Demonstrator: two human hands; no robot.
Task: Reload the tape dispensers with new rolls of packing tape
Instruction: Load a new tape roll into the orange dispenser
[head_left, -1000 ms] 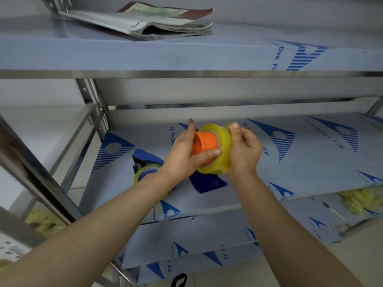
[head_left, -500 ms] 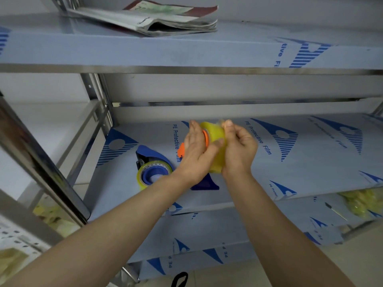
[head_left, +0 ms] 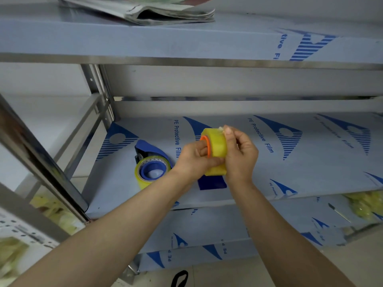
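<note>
Above the middle shelf [head_left: 310, 172], a yellow tape roll [head_left: 215, 150] with an orange core is gripped by the left hand [head_left: 194, 160] and right hand [head_left: 240, 154], right of the blue dispenser [head_left: 152, 162].

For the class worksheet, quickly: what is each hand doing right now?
Left hand: closed on the tape roll at its orange core.
Right hand: closed on the same tape roll, fingertips pinching at its top edge.

Soft, even bluish light, faint shadows, wide-angle bending at edges, lower-left corner blurred
</note>
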